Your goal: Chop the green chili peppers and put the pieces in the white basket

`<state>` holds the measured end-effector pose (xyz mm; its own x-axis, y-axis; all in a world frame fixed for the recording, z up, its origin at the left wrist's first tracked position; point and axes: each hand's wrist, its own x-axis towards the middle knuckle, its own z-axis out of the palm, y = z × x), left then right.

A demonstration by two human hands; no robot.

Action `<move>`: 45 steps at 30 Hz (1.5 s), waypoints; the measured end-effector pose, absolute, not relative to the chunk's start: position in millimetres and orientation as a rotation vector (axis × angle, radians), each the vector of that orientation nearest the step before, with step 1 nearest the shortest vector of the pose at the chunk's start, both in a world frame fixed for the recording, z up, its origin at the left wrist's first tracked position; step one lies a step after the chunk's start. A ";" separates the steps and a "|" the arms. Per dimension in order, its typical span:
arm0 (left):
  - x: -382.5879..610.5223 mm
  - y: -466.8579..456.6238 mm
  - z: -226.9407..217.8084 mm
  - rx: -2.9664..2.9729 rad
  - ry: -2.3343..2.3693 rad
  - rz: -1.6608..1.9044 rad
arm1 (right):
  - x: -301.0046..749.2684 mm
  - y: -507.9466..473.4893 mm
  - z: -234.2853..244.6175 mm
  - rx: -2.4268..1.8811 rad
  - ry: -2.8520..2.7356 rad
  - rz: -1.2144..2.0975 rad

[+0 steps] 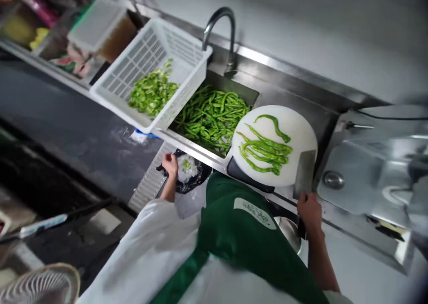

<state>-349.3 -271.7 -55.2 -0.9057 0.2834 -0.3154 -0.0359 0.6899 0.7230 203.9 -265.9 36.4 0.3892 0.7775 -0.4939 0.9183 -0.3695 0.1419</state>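
My right hand (310, 210) grips a cleaver (305, 172), whose broad blade lies over the right edge of a round white cutting board (297, 121). Several long green peppers (267, 152) rest on the board, most lined up side by side, one curved pepper apart above them. My left hand (170, 163) is down at the left edge of a bin lined with a black bag (200, 172), its fingers curled together. Whatever they may hold is too small to make out. Pale scraps with green bits (186, 166) lie inside the bin.
A sink basin (242, 88) left of the board holds a heap of whole green peppers (217, 114). Across its left side sits a white plastic basket (117, 65) with cut green pieces (152, 92). A faucet (232, 41) rises behind; a metal appliance (361, 161) stands right.
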 end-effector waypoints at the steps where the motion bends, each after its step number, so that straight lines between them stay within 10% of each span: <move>1: -339.5 -256.4 -54.0 0.297 2.458 1.116 | 201.0 -265.3 34.2 2.291 1.445 -0.498; 5: -240.3 -190.1 -38.1 1.238 1.977 1.138 | 196.9 -267.4 29.6 2.412 1.369 -0.574; 13: -48.0 -134.4 -31.6 2.675 0.941 0.036 | 182.5 -275.0 27.1 2.400 1.368 -0.654; 35: -13.4 -116.1 -38.6 2.795 1.222 -0.261 | 186.4 -280.5 8.9 2.576 1.449 -0.943; 45: 21.4 -122.5 -41.6 2.641 1.356 0.011 | 232.1 -322.6 -53.0 3.151 0.909 -1.802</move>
<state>21.4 -122.5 -41.6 0.5861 0.8070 -0.0718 0.8057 -0.5713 0.1563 232.1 -322.6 -53.0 0.4693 0.6455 -0.6026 0.1013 -0.7173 -0.6894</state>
